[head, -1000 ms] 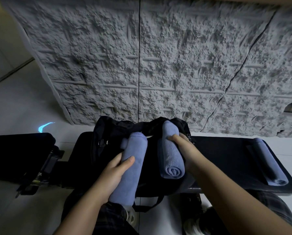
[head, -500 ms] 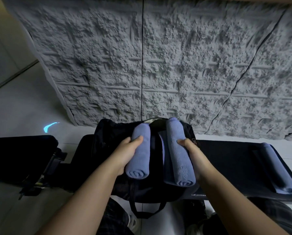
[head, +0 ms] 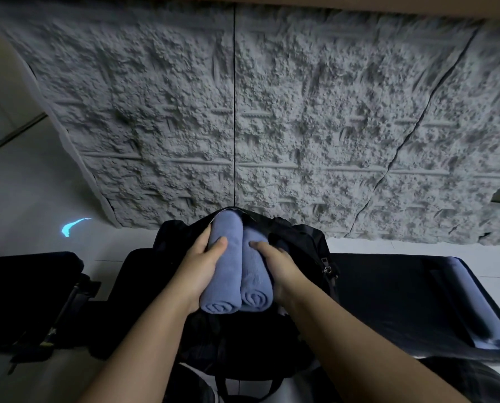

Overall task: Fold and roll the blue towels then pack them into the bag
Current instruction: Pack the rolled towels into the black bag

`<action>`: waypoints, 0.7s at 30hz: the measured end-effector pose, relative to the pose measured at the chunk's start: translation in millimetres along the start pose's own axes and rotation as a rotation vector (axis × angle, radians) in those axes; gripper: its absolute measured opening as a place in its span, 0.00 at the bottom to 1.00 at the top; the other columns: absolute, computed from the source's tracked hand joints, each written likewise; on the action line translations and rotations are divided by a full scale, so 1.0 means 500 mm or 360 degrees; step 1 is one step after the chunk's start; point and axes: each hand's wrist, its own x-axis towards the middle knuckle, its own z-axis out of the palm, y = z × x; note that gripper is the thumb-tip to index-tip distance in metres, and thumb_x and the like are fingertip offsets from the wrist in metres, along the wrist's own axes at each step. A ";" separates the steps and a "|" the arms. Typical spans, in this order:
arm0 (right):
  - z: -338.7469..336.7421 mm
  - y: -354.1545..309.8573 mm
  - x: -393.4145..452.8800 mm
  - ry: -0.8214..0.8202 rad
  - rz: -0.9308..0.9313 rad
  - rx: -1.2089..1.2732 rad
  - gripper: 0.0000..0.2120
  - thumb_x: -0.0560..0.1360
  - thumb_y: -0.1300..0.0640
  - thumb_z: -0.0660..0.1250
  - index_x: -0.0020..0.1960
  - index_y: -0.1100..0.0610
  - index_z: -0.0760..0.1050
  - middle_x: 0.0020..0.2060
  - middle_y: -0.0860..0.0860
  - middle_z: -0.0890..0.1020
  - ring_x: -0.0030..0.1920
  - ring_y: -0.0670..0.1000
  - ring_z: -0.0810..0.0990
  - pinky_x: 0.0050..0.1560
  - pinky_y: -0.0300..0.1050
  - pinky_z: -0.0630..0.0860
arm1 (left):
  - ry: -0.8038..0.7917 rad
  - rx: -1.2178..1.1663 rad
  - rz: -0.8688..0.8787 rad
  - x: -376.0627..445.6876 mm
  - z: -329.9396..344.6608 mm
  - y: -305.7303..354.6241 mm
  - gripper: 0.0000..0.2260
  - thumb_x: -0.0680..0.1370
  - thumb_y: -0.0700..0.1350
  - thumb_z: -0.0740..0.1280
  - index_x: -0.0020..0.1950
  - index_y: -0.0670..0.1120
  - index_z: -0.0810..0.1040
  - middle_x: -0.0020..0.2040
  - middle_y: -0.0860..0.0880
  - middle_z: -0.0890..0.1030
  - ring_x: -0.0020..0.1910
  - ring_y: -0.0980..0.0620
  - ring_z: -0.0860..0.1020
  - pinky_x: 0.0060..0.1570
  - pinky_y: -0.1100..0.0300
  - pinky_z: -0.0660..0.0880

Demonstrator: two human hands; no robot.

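Observation:
Two rolled blue towels lie side by side over the open black bag point(head: 301, 242), pressed together. My left hand point(head: 199, 266) grips the left roll point(head: 224, 274), thumb on top and fingers round its left side. The right roll point(head: 256, 282) is held by my right hand point(head: 277, 269), fingers curled over its right side. Both spiral ends face me. A third rolled blue towel point(head: 475, 303) lies on the black bench point(head: 388, 301) at the right, away from both hands.
A rough grey stone wall point(head: 272, 112) rises just behind the bag. Another black padded seat point(head: 25, 286) with a metal frame stands at the left. Pale floor with a small cyan light mark point(head: 72, 226) lies between. My knees show at the bottom edge.
Both hands have brought the two rolls together from apart, so they now touch side by side, and moved them farther forward over the bag's opening.

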 end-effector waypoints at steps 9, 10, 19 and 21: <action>-0.023 0.029 0.079 0.0092 0.0123 -0.0172 0.25 0.70 0.43 0.71 0.57 0.61 0.78 0.51 0.61 0.82 0.51 0.62 0.81 0.59 0.60 0.75 | -0.0034 0.0054 -0.0297 0.017 0.017 -0.060 0.23 0.80 0.50 0.61 0.75 0.55 0.60 0.70 0.51 0.69 0.65 0.49 0.72 0.65 0.49 0.69; -0.024 0.031 0.071 0.0056 0.0164 -0.0224 0.30 0.66 0.40 0.73 0.59 0.59 0.76 0.53 0.60 0.82 0.52 0.62 0.81 0.58 0.61 0.75 | -0.0021 0.0047 -0.0309 0.021 0.019 -0.063 0.23 0.80 0.50 0.61 0.75 0.54 0.61 0.70 0.50 0.70 0.64 0.49 0.73 0.65 0.49 0.70; -0.047 0.070 -0.053 -0.0014 -0.0382 -0.0952 0.31 0.76 0.49 0.67 0.75 0.48 0.57 0.61 0.45 0.72 0.57 0.43 0.71 0.53 0.35 0.67 | 0.0040 0.0055 -0.0455 0.062 0.028 -0.084 0.18 0.80 0.47 0.61 0.69 0.45 0.69 0.63 0.41 0.76 0.58 0.43 0.76 0.51 0.55 0.72; -0.052 0.071 -0.045 -0.0047 -0.0397 -0.1155 0.31 0.76 0.50 0.66 0.75 0.51 0.58 0.68 0.48 0.71 0.64 0.45 0.71 0.57 0.33 0.66 | 0.0086 0.0123 -0.0441 0.072 0.026 -0.089 0.18 0.80 0.48 0.61 0.69 0.44 0.68 0.64 0.42 0.75 0.59 0.43 0.75 0.52 0.55 0.72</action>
